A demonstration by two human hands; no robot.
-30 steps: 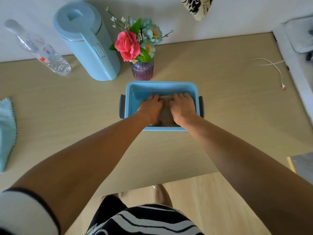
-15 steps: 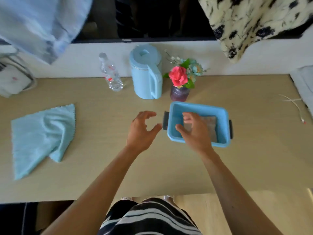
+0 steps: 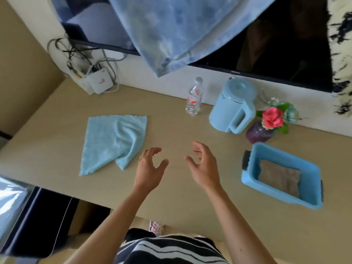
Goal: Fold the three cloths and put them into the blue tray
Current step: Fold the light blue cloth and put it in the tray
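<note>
Both bare forearms reach forward side by side. The left hand [image 3: 149, 169] and right hand [image 3: 204, 167] hover apart, fingers loosely curled, holding nothing.

The brown cloth [image 3: 278, 178] lies partly behind the near wall of the blue tray [image 3: 276, 194], so its layers cannot be counted. The hanging blue fabric [image 3: 181, 29] is cut off by the top edge, and the black-and-white fabric [image 3: 341, 54] by the right edge. The bottle [image 3: 194, 98] label is too small to read, and whether the vase [image 3: 257, 133] touches the tray cannot be told.
</note>
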